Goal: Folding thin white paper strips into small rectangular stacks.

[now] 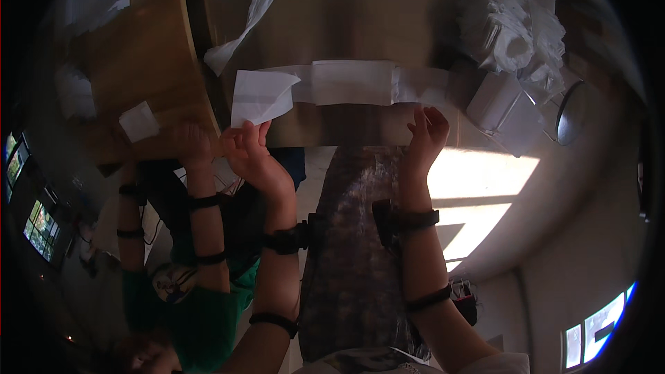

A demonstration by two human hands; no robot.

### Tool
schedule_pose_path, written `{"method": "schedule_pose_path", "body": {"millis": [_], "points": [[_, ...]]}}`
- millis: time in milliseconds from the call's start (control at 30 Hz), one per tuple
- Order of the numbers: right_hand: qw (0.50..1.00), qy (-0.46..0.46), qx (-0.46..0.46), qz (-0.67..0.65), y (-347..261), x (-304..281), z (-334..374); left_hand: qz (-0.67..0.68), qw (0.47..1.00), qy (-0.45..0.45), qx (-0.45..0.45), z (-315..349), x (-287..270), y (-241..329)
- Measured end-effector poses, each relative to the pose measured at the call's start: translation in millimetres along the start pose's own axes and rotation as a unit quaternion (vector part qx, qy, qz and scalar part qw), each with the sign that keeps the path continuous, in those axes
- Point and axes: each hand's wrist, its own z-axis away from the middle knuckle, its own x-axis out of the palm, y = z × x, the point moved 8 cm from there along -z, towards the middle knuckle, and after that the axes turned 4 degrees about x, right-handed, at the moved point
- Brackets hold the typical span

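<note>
My left hand [253,159] pinches the lower edge of a white folded sheet of paper [260,97], its upper right corner bent over. To the right of that sheet, a flat strip of clear plastic with a white packet [353,83] in its middle lies along the near part of the table [305,125]. My right hand [428,131] is at the table's near edge, just below the strip's right end [422,84]. Its fingers are loosely bent and apart, and I see nothing between them.
A heap of clear plastic bags [509,34] and a white box-like item [492,100] stand at the right. A long plastic strip [253,17] lies far left. Beside me, a co-worker in a green shirt [201,318] works at a wooden table [145,48] near a white paper piece [140,122].
</note>
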Motion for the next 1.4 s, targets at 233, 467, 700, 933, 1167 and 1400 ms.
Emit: {"method": "schedule_pose_path", "body": {"millis": [233, 467, 700, 933, 1167, 1400], "points": [[0.991, 0.125, -0.055, 0.02, 15, -35, -63, -0.016, 0.999, 0.036, -0.015, -29, -25, -27], [0.958, 0.111, -0.231, 0.13, -47, -3, 4, -0.019, 0.999, 0.032, -0.007, -29, -30, -19], [0.886, -0.01, -0.408, 0.222, -59, 58, 43, -0.002, 1.0, 0.025, -0.006, -19, -16, -14], [0.839, -0.096, -0.459, 0.276, -42, 99, 56, 0.0, 1.0, 0.027, -0.005, -18, -19, -13], [0.837, -0.091, -0.462, 0.277, -33, 115, 56, -0.001, 0.999, 0.033, -0.009, -19, -26, -15], [0.843, -0.058, -0.45, 0.287, -32, 114, 51, -0.005, 1.0, 0.012, -0.004, -16, -29, -28]]}}
